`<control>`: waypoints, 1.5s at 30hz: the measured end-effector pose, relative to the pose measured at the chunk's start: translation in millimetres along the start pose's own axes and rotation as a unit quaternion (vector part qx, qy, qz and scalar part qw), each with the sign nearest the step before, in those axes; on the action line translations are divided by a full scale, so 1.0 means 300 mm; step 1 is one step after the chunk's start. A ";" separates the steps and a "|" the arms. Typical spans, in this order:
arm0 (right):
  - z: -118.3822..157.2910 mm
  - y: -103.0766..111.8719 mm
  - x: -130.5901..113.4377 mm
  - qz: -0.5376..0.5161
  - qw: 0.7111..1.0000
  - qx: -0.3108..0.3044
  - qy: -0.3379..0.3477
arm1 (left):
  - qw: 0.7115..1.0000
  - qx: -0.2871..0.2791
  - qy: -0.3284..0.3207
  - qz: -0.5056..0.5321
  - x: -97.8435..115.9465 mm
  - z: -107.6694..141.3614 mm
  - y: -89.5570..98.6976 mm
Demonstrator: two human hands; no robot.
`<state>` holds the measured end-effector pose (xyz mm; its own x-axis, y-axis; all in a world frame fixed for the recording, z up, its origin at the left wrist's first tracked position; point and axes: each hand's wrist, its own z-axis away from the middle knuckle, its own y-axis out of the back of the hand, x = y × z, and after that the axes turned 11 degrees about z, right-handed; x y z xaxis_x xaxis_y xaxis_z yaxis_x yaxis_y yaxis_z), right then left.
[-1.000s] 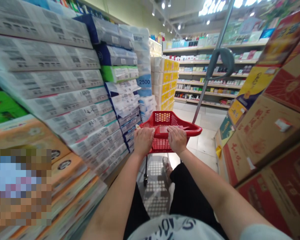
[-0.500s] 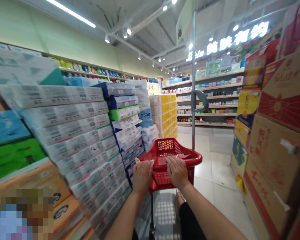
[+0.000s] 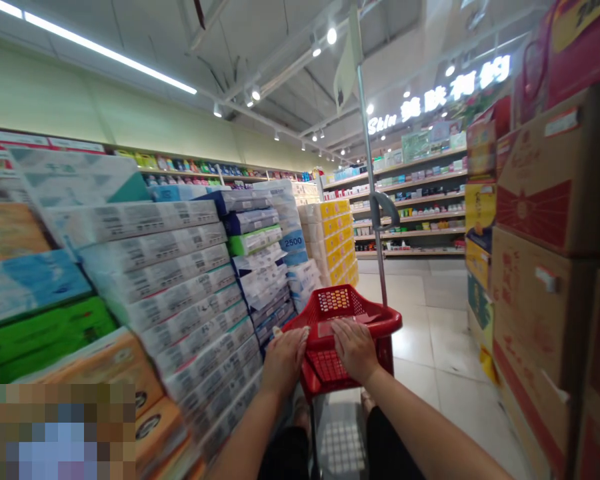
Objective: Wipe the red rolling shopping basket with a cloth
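My left hand [image 3: 285, 355] is closed over the left part of the handle of a red shopping cart [image 3: 389, 321]. A little to its right, my right hand [image 3: 355, 349] curls over the same handle, fingers forward. Small pale bits show beside the left hand's fingers; I cannot tell what they are. The cart's basket has mesh walls, and a pinkish flat piece [image 3: 366, 318] shows at its inner right edge. A metal pole [image 3: 371, 160] with a grey hook-like grip [image 3: 384, 211] rises at the cart's right side. Both forearms reach straight ahead.
Tall stacks of white tissue packs [image 3: 180, 267] line the left side, close to the cart. Yellow-and-white packs [image 3: 337, 233] stand ahead. Cardboard boxes [image 3: 535, 320] are piled on the right. Pale floor tiles [image 3: 430, 340] lead toward stocked shelves [image 3: 415, 200].
The view has tilted up slightly, and the cart sits a little lower in it. The side stacks have drawn inward, and the pole leans more. Both hands keep their hold.
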<state>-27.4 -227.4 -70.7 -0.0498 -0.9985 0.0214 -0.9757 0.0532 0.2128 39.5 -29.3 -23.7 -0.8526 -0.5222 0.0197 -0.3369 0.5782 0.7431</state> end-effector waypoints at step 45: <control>0.002 0.058 0.041 0.013 0.999 -0.043 0.000 | 0.999 -0.002 0.040 -0.027 0.114 -0.018 -0.057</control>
<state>-45.1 -238.8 -67.5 -0.0739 -0.9969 0.0280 -0.9523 0.0789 0.2947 18.2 -60.5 -32.2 -0.7985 -0.6012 0.0324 -0.3800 0.5451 0.7473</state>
